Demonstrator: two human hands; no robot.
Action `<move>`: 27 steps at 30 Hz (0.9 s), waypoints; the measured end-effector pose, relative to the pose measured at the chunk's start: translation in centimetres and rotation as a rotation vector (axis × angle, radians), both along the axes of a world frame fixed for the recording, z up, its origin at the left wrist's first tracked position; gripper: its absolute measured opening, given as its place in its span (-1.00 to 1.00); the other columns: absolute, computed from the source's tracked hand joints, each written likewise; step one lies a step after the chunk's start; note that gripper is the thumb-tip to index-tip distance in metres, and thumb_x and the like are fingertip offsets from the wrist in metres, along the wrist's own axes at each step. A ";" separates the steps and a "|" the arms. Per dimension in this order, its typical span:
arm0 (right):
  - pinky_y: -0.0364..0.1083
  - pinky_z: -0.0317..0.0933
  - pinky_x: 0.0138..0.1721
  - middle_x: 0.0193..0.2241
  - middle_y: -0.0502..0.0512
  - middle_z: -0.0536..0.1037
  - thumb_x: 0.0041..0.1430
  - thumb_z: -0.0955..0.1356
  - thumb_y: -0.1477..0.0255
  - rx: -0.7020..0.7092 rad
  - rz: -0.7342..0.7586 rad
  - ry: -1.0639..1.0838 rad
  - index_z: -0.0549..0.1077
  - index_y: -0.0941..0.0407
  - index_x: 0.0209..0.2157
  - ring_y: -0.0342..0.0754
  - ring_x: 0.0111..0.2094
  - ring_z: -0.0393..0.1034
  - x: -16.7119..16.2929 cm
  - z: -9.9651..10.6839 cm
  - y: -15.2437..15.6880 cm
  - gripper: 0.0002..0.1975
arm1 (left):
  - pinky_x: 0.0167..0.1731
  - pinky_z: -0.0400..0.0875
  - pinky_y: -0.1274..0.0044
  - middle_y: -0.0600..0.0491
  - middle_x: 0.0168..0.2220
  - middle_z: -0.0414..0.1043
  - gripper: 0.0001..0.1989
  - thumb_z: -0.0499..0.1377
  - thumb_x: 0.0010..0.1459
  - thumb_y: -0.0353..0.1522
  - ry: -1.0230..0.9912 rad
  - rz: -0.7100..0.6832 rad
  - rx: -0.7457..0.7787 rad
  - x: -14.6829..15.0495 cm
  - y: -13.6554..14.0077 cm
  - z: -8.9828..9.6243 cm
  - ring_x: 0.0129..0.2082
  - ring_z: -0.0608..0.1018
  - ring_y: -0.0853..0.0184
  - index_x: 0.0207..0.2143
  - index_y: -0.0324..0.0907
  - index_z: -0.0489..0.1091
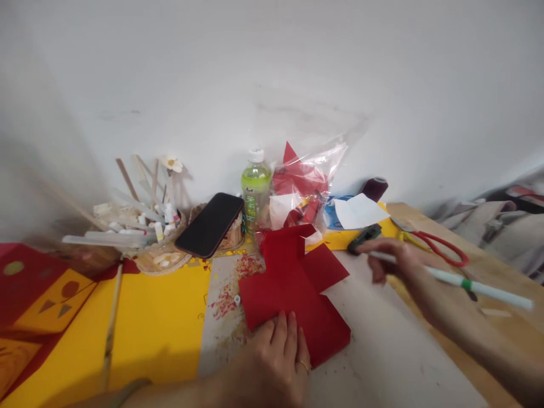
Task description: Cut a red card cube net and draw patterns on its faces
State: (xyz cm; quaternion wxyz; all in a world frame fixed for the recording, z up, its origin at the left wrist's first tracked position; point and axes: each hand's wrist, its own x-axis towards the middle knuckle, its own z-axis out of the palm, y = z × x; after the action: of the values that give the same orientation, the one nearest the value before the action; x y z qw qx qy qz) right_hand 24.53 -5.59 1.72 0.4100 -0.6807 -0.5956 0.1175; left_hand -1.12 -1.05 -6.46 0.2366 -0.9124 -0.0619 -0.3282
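Observation:
My left hand point(280, 354) lies with its fingers stretched flat on a red sheet of cut paper point(293, 289). The paper is shaped like a box net, with several square flaps and creased edges. A white pen with a green band point(495, 292) is tucked in my right hand point(397, 260), its long end sticking out to the right. The fingertips of that hand are at a small dark object point(365, 238) whose kind I cannot make out. Red and yellow paper specks point(227, 300) and a tiny white ring-like piece point(237, 300) lie left of the red paper.
Behind stand a green drink bottle point(255, 190), a phone point(211, 225) and a basket of pens and sticks point(148, 226). A clear plastic bag point(314, 175) holds red paper. Red-handled scissors point(442, 246) lie at right. A yellow sheet point(161, 317) and a decorated red box point(38, 289) are left.

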 end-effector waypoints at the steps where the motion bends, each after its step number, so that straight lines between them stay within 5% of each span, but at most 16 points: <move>1: -0.07 0.22 -0.50 -0.58 0.02 0.42 0.31 0.04 -0.01 -0.087 0.141 0.225 0.47 0.07 -0.20 -0.04 -0.56 0.31 -1.8 0.0 0.2 -0.42 | -0.42 0.49 0.46 -0.17 -0.31 0.60 -0.70 -0.07 0.18 -0.50 -0.001 0.005 -0.006 0.0 0.0 0.0 -0.34 0.65 0.16 -0.30 -0.38 0.46; 3: -0.12 0.13 -0.55 -0.58 -0.01 0.41 0.19 0.21 -0.04 -0.258 0.298 0.497 0.50 0.10 -0.30 -0.09 -0.59 0.25 -5.0 -0.1 1.1 -0.50 | -0.41 0.49 0.46 -0.16 -0.31 0.60 -0.70 -0.08 0.16 -0.52 -0.002 0.011 -0.017 0.1 -0.1 -0.1 -0.34 0.64 0.17 -0.30 -0.38 0.46; 6: -0.13 -0.07 -0.58 -0.70 -0.10 0.21 0.07 0.35 0.10 -0.413 0.251 0.501 0.37 0.11 -0.65 -0.16 -0.62 0.06 -7.9 -0.7 3.0 -0.59 | -0.43 0.47 0.46 -0.14 -0.35 0.61 -0.75 -0.03 0.12 -0.53 -0.051 -0.003 -0.026 0.2 -0.2 -0.4 -0.38 0.64 0.18 -0.35 -0.35 0.45; 15: -0.12 0.00 -0.48 -0.60 -0.10 0.25 0.05 0.35 0.18 -0.363 0.281 0.509 0.22 0.07 -0.59 -0.13 -0.52 0.11 -8.0 -4.4 6.0 -0.67 | -0.39 0.45 0.56 0.04 -0.38 0.61 -0.82 0.05 0.19 -0.50 -0.171 -0.102 -0.085 0.6 0.8 -0.2 -0.37 0.63 0.33 -0.42 -0.24 0.41; 20: -0.13 -0.02 -0.50 -0.62 -0.11 0.24 0.03 0.37 0.18 -0.370 0.308 0.546 0.21 0.07 -0.60 -0.15 -0.54 0.08 -7.9 -4.9 5.9 -0.65 | -0.37 0.41 0.49 -0.01 -0.37 0.61 -0.56 -0.18 0.36 -0.33 -0.239 0.051 -0.166 1.1 0.8 -0.8 -0.34 0.63 0.26 -0.38 -0.23 0.44; 27: -0.16 -0.05 -0.53 -0.63 -0.12 0.26 -0.04 0.45 0.16 -0.387 0.332 0.612 0.22 0.09 -0.60 -0.17 -0.55 0.06 -7.7 -5.2 5.8 -0.60 | -0.37 0.36 0.53 0.02 -0.35 0.61 -0.55 -0.18 0.36 -0.38 -0.178 0.029 -0.107 0.8 0.9 -1.0 -0.34 0.63 0.31 -0.36 -0.25 0.47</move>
State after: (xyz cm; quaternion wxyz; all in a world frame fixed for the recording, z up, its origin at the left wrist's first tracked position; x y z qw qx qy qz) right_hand 16.84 0.20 -3.51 0.4081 -0.5733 -0.5148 0.4897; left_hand -0.30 -0.19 -7.46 0.1859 -0.8900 -0.1132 -0.4007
